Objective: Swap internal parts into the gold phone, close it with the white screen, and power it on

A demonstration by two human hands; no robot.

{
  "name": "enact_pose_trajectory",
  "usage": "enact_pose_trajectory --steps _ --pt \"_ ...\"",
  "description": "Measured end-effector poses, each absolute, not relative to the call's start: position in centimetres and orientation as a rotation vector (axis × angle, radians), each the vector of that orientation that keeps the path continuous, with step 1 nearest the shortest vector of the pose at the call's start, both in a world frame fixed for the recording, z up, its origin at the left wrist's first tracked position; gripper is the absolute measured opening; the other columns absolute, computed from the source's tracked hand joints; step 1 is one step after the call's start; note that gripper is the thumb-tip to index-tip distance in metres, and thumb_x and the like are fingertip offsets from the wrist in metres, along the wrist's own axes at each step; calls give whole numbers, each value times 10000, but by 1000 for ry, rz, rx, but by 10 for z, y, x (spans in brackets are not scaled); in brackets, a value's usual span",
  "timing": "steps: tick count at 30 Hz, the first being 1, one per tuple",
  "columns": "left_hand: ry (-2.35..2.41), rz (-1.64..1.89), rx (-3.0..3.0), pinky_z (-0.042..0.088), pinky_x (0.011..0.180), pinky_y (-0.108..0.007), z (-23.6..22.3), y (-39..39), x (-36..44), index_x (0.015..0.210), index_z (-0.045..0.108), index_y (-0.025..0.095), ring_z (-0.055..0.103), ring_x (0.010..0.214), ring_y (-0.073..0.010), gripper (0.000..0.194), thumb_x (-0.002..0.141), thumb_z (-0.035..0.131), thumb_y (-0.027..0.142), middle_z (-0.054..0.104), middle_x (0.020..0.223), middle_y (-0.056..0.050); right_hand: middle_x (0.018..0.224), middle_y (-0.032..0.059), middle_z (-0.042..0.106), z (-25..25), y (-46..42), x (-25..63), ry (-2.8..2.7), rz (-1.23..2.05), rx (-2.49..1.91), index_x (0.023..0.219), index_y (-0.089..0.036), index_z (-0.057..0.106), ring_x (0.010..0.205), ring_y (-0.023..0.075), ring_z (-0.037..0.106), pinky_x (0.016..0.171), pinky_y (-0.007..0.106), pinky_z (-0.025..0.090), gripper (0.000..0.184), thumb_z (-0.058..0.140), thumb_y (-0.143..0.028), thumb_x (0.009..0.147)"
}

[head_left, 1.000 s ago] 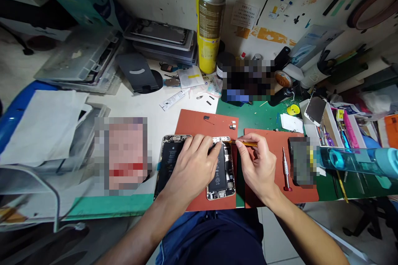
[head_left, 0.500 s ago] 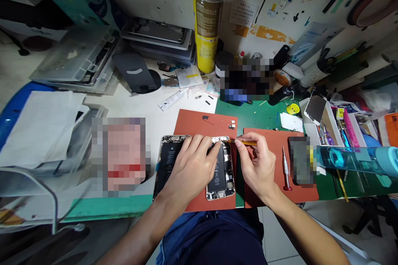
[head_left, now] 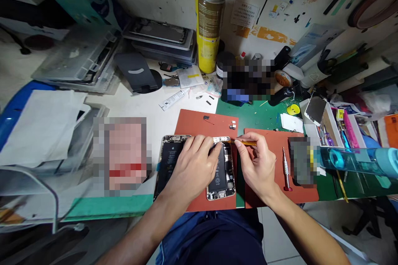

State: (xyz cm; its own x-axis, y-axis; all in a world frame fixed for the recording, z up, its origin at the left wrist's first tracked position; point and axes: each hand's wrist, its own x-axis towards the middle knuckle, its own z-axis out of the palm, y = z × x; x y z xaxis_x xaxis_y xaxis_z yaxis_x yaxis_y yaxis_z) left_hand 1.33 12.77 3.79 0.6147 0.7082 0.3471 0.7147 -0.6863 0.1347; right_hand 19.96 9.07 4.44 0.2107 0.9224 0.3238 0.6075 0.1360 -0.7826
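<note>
Two opened phones lie side by side with black batteries showing. My left hand [head_left: 194, 169] reaches across the larger left phone [head_left: 168, 155], covering part of it. Its fingers are bent, and one fingertip presses the upper part of the smaller right phone [head_left: 219, 178], holding it against the mat. My right hand [head_left: 256, 161] pinches a thin orange-gold tool [head_left: 247, 143] between thumb and fingers. The tool's tip meets the right phone's upper right corner; the exact contact point is too small to make out.
Red-brown mats [head_left: 194, 122] lie under the work. Tiny parts [head_left: 233, 124] sit above the phones. To the right are a screwdriver [head_left: 285, 169], a blurred-out dark object [head_left: 301, 161] and a blue bottle [head_left: 357, 159]. A spray can [head_left: 209, 29] stands behind.
The view has shifted very slightly. Both hands, the tool and the phones keep almost the same positions.
</note>
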Motion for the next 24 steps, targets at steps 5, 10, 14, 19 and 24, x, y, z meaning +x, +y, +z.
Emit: enact_pose_trajectory --steps 5,10,14,19,24 --pt "-1231 -606 -2791 465 807 -444 37 128 13 1171 763 140 566 895 -284 238 992 611 107 645 936 -87 1045 35 781 48 92 200 -1538 401 -1544 1178 -233 622 901 184 799 775 313 664 130 644 -194 1056" --pt "-1210 -620 -2790 495 794 -458 36 129 12 1205 757 122 578 889 -293 269 974 618 112 649 940 -92 1023 40 766 56 97 201 -1713 327 -1492 1179 -227 603 888 180 782 766 303 648 136 619 -152 1066" --pt "-1210 -653 -2778 528 830 -475 39 123 11 1189 758 90 596 899 -298 282 934 639 67 674 960 -106 999 51 762 65 105 202 -1896 291 -1467 1156 -220 585 872 191 769 743 316 630 104 573 -143 1086" --pt "-1160 -798 -2811 548 903 -498 37 91 8 1176 745 22 639 986 -323 284 915 636 7 730 1118 -175 969 100 776 77 119 199 -2175 132 -1443 1177 -173 569 825 221 761 685 338 595 122 532 -103 1085" --pt "-1113 -1070 -2850 554 998 -512 17 55 3 1219 740 9 680 1100 -335 313 948 588 -28 772 1167 -178 881 95 755 88 131 198 -2393 -17 -1401 1104 -177 581 703 217 704 613 340 547 73 538 -122 1082"
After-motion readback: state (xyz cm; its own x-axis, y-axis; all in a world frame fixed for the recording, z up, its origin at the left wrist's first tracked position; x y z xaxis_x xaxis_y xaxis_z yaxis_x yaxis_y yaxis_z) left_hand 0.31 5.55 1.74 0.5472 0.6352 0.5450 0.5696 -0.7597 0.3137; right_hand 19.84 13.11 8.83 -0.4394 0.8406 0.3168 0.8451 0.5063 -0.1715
